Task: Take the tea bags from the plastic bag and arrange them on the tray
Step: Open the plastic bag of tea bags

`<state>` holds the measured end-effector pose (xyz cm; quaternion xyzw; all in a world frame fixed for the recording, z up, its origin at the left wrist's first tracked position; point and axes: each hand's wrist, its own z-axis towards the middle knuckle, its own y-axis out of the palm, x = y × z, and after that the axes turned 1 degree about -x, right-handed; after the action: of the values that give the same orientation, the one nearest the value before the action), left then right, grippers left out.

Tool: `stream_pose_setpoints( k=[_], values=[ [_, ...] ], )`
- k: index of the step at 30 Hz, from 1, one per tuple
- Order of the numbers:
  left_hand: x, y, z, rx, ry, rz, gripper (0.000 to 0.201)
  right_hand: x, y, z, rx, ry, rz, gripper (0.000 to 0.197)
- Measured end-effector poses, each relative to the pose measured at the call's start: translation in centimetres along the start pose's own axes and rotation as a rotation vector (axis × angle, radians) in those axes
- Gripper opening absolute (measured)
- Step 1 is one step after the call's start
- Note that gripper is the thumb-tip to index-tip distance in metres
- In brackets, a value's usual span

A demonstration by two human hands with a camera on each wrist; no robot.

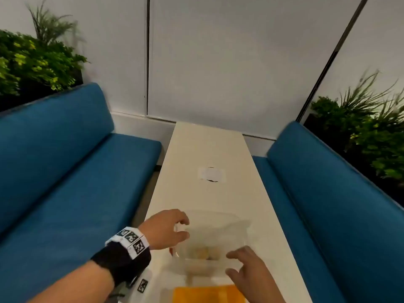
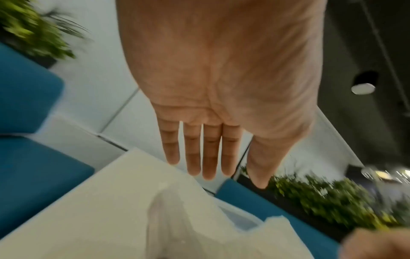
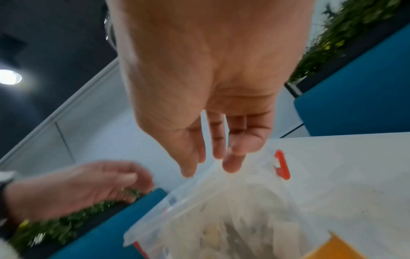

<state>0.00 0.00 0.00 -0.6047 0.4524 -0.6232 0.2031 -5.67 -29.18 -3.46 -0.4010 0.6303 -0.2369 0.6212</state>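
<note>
A clear plastic zip bag (image 1: 209, 235) lies on the near part of the white table (image 1: 207, 147), with pale tea bags (image 1: 203, 253) bunched inside. My left hand (image 1: 183, 228) hovers at the bag's left edge; in the left wrist view this left hand (image 2: 235, 177) has straight fingers above the bag (image 2: 177, 219) and holds nothing. My right hand (image 1: 232, 263) is spread at the bag's right side. In the right wrist view the right hand (image 3: 210, 168) hangs loosely just over the bag's mouth (image 3: 233, 206), next to its red zip tab (image 3: 281, 164). An orange tray (image 1: 207, 294) sits nearest me.
Blue padded benches run along the table's left (image 1: 65, 171) and right (image 1: 328, 193). Green plants (image 1: 32, 62) stand behind both benches. A white patch (image 1: 211, 174) marks the middle of the table, and a white wall closes the far end.
</note>
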Motion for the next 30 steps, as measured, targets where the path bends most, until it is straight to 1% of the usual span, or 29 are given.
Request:
stream_pose_setpoints(
  k=[1,3,5,6,7,8,11,13,16,20,24,25,27,30],
  values=[
    [0.7,0.7,1.2,-0.042,0.028,0.055,0.043,-0.6,0.4,0.5,-0.014,-0.031,-0.087,0.028],
    [1.9,2.2,3.4,-0.123,0.053,0.184,0.060,-1.4,1.2,1.1,-0.020,-0.027,-0.216,0.034],
    [2.7,3.8,5.3,-0.211,0.040,0.281,0.076,-2.0,2.0,1.4,-0.036,-0.034,-0.261,0.034],
    [2.9,4.5,6.0,-0.260,0.017,0.333,0.079,-2.0,2.2,1.4,-0.035,-0.031,-0.272,0.033],
    [3.1,5.1,6.4,-0.303,-0.015,0.394,0.077,-1.8,2.4,1.5,-0.039,-0.023,-0.297,0.032],
    [3.1,5.7,6.8,-0.334,-0.028,0.450,0.069,-1.6,2.5,1.6,-0.041,-0.019,-0.326,0.031],
    [3.8,6.9,6.9,-0.344,-0.051,0.513,0.036,-1.3,2.9,1.8,-0.036,-0.022,-0.348,0.030],
    [3.8,7.0,7.0,-0.282,-0.030,0.499,0.023,-0.8,2.9,2.1,-0.034,-0.030,-0.377,0.030],
    [4.8,4.8,6.9,-0.127,-0.014,0.381,0.025,0.1,2.2,3.0,-0.007,-0.024,-0.381,0.027],
    [7.3,-0.8,5.5,0.104,0.044,0.305,0.026,1.9,0.5,4.6,0.020,-0.006,-0.371,0.024],
    [8.5,-6.2,3.1,0.315,0.039,0.243,0.020,4.0,-1.9,6.6,0.050,0.054,-0.333,0.020],
    [8.4,-6.9,2.6,0.351,0.030,0.245,0.021,4.4,-2.5,7.1,0.058,0.073,-0.336,0.020],
    [7.7,-7.5,1.5,0.381,-0.010,0.250,0.023,5.3,-3.6,8.0,0.068,0.111,-0.349,0.021],
    [5.6,-6.9,0.4,0.355,-0.081,0.271,0.026,6.6,-4.8,9.0,0.074,0.135,-0.374,0.020]
  ],
)
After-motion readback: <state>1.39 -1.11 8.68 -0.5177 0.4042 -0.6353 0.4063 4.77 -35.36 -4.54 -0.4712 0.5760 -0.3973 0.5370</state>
